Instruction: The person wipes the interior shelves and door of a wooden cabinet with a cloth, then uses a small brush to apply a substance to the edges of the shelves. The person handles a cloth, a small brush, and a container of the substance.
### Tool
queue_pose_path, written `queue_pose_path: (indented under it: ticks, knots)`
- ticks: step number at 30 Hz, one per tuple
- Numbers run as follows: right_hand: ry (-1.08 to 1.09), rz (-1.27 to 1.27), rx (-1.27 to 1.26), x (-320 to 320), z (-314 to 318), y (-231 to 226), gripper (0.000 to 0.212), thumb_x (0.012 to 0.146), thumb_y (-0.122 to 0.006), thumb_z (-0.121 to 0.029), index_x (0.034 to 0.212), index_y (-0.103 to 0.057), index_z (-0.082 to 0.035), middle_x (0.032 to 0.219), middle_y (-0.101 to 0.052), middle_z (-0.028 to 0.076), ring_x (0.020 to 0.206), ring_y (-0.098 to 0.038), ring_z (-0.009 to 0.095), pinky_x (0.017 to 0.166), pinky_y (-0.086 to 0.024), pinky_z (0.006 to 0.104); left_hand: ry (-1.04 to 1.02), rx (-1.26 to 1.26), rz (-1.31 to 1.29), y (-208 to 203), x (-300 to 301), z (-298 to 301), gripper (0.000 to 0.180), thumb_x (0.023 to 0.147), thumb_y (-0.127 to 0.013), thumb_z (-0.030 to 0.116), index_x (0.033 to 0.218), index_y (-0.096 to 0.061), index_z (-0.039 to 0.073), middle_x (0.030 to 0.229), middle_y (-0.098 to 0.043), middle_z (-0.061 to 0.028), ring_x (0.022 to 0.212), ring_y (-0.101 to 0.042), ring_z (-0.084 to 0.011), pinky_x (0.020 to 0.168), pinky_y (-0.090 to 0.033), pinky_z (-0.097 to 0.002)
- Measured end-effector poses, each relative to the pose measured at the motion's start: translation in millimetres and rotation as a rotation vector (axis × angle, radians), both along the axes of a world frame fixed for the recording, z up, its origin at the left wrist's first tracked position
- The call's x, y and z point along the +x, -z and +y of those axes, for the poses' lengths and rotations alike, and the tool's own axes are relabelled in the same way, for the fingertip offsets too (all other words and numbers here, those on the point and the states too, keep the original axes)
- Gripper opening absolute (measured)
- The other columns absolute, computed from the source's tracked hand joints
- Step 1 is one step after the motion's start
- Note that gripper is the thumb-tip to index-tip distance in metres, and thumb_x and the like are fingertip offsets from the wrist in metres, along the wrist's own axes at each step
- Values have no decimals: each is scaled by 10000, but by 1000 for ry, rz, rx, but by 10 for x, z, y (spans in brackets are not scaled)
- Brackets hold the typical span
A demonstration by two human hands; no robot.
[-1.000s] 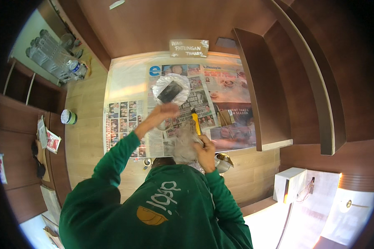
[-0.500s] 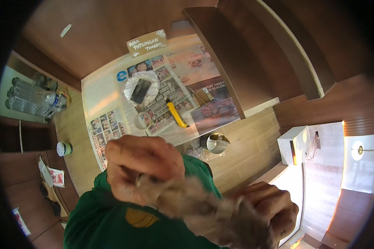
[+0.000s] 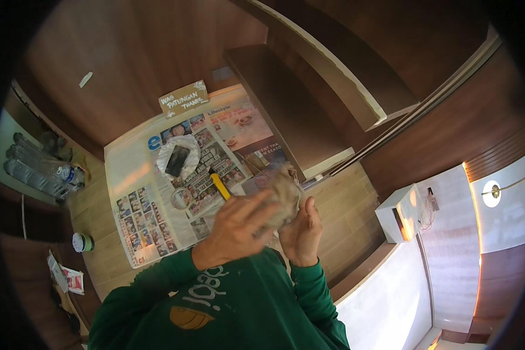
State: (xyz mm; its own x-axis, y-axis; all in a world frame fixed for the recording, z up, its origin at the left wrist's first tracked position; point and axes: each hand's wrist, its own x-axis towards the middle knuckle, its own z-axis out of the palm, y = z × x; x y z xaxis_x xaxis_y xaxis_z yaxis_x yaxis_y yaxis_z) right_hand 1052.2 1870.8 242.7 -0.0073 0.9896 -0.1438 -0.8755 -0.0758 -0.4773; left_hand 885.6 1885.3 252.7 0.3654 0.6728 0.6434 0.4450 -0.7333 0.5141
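A crumpled grey-brown rag (image 3: 287,195) is bunched between my two hands, above the near right edge of the newspaper. My left hand (image 3: 236,227) presses on it from the left, its fingers smeared by motion. On the other side, my right hand (image 3: 301,236) cups the rag against its palm, thumb pointing up and its other fingers partly hidden. Just beyond my left hand lies a yellow utility knife (image 3: 219,186) on the newspaper (image 3: 143,219). Farther off, a dark block (image 3: 177,160) rests in a dish lined with white plastic (image 3: 191,149).
A clear round lid (image 3: 181,199) lies on the newspaper. Behind it, a cardboard sign (image 3: 184,99) leans on the brown panel. Brown shelves (image 3: 286,111) jut in at right. A green-and-white tub (image 3: 83,242) stands at left, and a white box (image 3: 398,213) at right.
Both hands have moved away from my head and closer together. The rag, stretched between them before, is now bunched up. The metal can on the floor is now hidden behind my hands.
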Motion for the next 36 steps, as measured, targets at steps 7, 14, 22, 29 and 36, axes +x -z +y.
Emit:
queue_pose_path:
  ticks: [7, 14, 22, 29, 36]
  knots:
    - [-98, -188, -56, 191, 21, 20, 487, 1034, -574, -289, 1400, -528, 30, 1343, -635, 173, 1225, -629, 297, 1050, -506, 419, -19, -296, -231, -314, -60, -130, 533, 736, -879, 152, 1203, -696, -27, 1239, -691, -201, 1095, -689, -304, 981, -517, -404]
    - [-49, -269, -23, 290, -73, 67, 522, 1035, -580, -376, 1340, -587, 47, 1326, -654, 165, 1215, -637, 283, 1072, -492, 421, 37, -630, -286, -181, 207, -276, 612, 684, -948, 150, 1205, -688, -38, 1072, -739, -133, 990, -682, -154, 918, -536, -321]
    - [-111, -295, 1, 582, -189, 72, 629, 1014, -629, -381, 1509, -415, -57, 1287, -649, 129, 1164, -640, 261, 1027, -505, 434, -73, -555, -412, -121, 247, -205, 614, 690, -944, 112, 1228, -685, -30, 1112, -725, -103, 972, -677, -148, 915, -534, -312]
    - [-60, -344, 20, 648, -249, 280, 388, 1015, -660, -201, 1353, -524, -68, 1237, -662, 79, 1090, -652, 205, 995, -513, 381, 117, -672, -410, -5, 285, -379, 520, 833, -826, 155, 1291, -657, -23, 1192, -702, -114, 1058, -681, -197, 924, -530, -343]
    - [-87, -315, 60, 744, -321, 488, 323, 997, -660, -73, 1288, -531, -17, 1239, -664, 131, 1143, -623, 201, 1014, -478, 348, 168, -1286, -903, 244, 473, -202, 400, 946, -696, 203, 1263, -659, -39, 1094, -722, -92, 935, -679, -151, 839, -530, -299]
